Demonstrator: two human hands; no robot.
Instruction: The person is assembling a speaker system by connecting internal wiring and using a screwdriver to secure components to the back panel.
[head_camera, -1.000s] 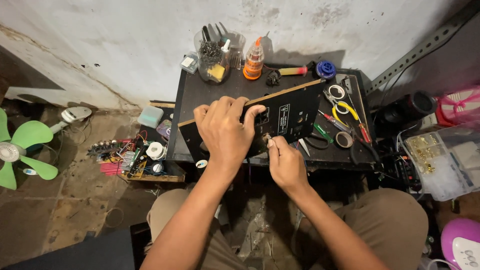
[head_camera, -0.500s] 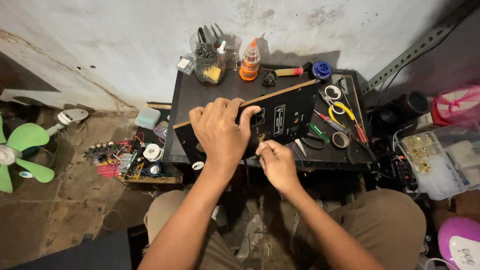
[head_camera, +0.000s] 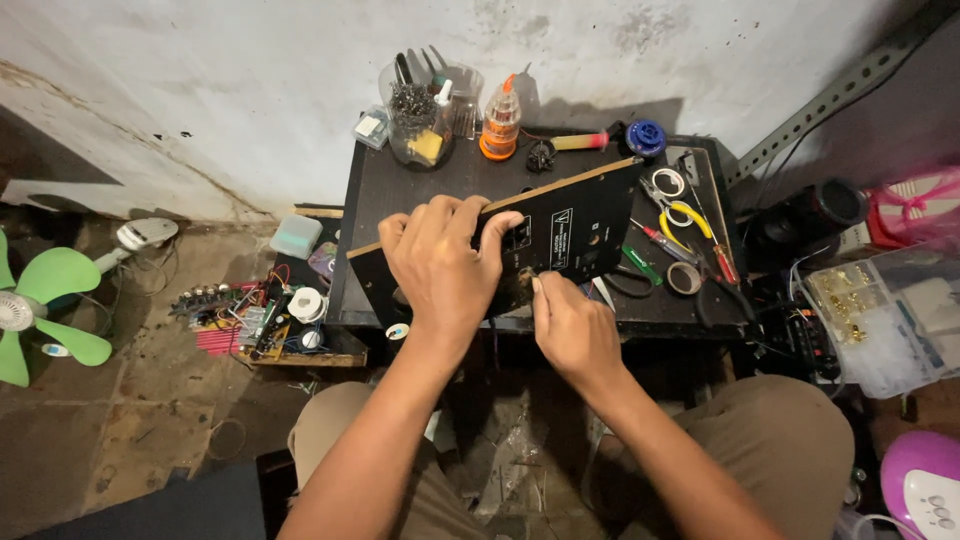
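A long black panel with a wooden edge and cut-out holes is held tilted above a small dark work table. My left hand grips the panel over its top edge near the middle. Just below the panel's lower edge, my right hand has its fingers pinched against the panel's underside; what they pinch is too small to tell.
A clear jar of tools, an orange bottle, a blue spool, yellow-handled pliers and tape rolls sit on the table. A green fan stands left, wiring parts below, a clear parts box right.
The panel's right end has risen a little, and both hands have shifted slightly while keeping their hold on it.
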